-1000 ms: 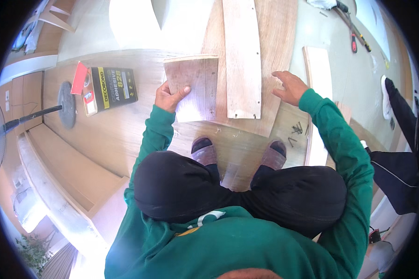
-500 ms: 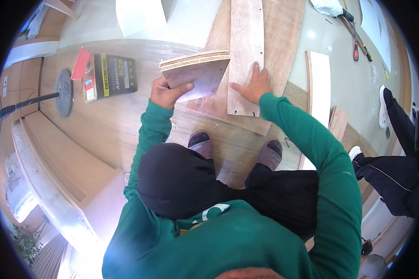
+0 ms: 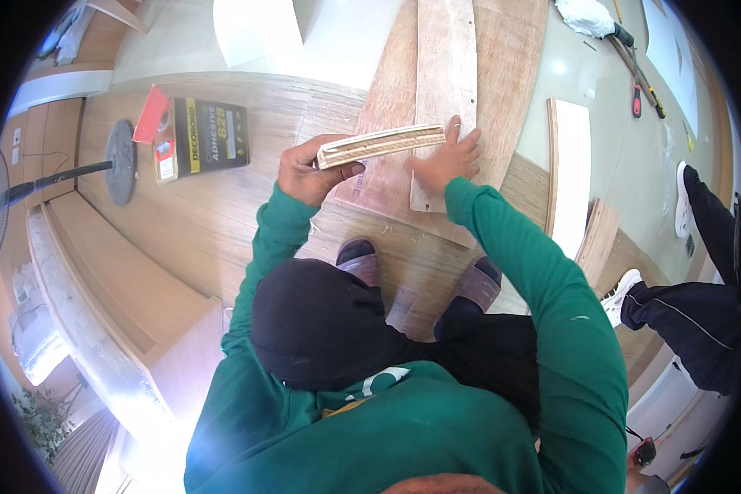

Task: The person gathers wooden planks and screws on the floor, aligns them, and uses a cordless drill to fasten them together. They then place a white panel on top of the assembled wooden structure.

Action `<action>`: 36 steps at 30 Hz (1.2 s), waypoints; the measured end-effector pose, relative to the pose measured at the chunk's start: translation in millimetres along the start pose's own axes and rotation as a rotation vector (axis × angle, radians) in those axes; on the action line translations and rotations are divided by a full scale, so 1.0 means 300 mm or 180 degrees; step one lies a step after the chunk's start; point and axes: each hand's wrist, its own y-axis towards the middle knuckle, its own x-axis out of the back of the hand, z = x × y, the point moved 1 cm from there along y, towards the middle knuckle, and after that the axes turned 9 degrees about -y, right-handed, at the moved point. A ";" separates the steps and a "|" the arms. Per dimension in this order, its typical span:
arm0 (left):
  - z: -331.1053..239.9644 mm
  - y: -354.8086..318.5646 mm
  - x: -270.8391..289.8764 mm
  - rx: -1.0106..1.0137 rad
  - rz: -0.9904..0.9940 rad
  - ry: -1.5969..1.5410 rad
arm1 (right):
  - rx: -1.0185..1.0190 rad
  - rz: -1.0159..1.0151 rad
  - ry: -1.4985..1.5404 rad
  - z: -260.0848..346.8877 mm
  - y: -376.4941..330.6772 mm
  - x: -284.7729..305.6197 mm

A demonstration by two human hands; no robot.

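Note:
A small plywood board [image 3: 380, 144] is tipped up on edge, its layered side facing the camera. My left hand [image 3: 309, 171] grips its left end. My right hand [image 3: 446, 156] presses against its right end, fingers spread, thumb behind it. Under both hands a long narrow plank [image 3: 445, 58] lies on a wide plywood sheet [image 3: 514, 74] on the floor. My feet in dark slippers stand just below the sheet.
A black and yellow can [image 3: 210, 136] and a red card [image 3: 152, 115] lie at left by a round fan base [image 3: 121, 160]. A white board [image 3: 570, 177] leans at right. Hand tools [image 3: 634, 70] lie upper right. Another person's legs [image 3: 683, 305] stand at right.
The board went from lying flat under my left hand to being lifted onto its edge. My right hand moved left from the sheet's right side to the board's end.

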 end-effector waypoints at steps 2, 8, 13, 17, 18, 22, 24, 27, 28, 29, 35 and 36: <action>-0.001 -0.005 -0.011 -0.0219 0.0161 0.0245 | 0.0208 -0.0017 0.0345 -0.064 -0.006 0.028; -0.001 0.000 0.037 -0.0837 0.1052 0.2428 | 0.1096 0.0870 0.2580 -0.309 0.046 0.195; 0.095 0.010 -0.075 -0.0935 0.1805 0.2960 | 0.1046 0.1699 0.4454 -0.438 -0.006 0.306; 0.154 0.027 -0.179 -0.0706 0.2183 0.3353 | 0.1764 0.1228 0.5549 -0.514 -0.051 0.324; 0.168 0.027 -0.193 -0.0709 0.2254 0.3512 | 0.1700 0.1271 0.5836 -0.539 -0.034 0.284; 0.237 0.057 -0.249 -0.1117 0.2371 0.4040 | 0.0969 0.1323 0.6387 -0.659 -0.031 0.142; 0.268 0.044 -0.249 -0.1076 0.2218 0.4097 | 0.0672 0.1395 0.5990 -0.678 -0.026 0.112; 0.298 0.021 -0.233 -0.1156 0.1993 0.4028 | 0.0696 0.1337 0.5101 -0.646 -0.021 0.119; 0.298 0.016 -0.241 -0.1256 0.1996 0.3933 | 0.0774 0.1166 0.4973 -0.614 -0.038 0.122; 0.295 0.016 -0.243 -0.1366 0.1984 0.3843 | 0.0870 0.0992 0.4838 -0.576 -0.044 0.121; 0.286 0.002 -0.224 -0.1306 0.1827 0.3475 | 0.0815 0.0345 0.3963 -0.450 -0.059 0.040; 0.286 0.010 -0.223 -0.1270 0.1855 0.3480 | 0.0798 0.0389 0.3932 -0.447 -0.069 0.065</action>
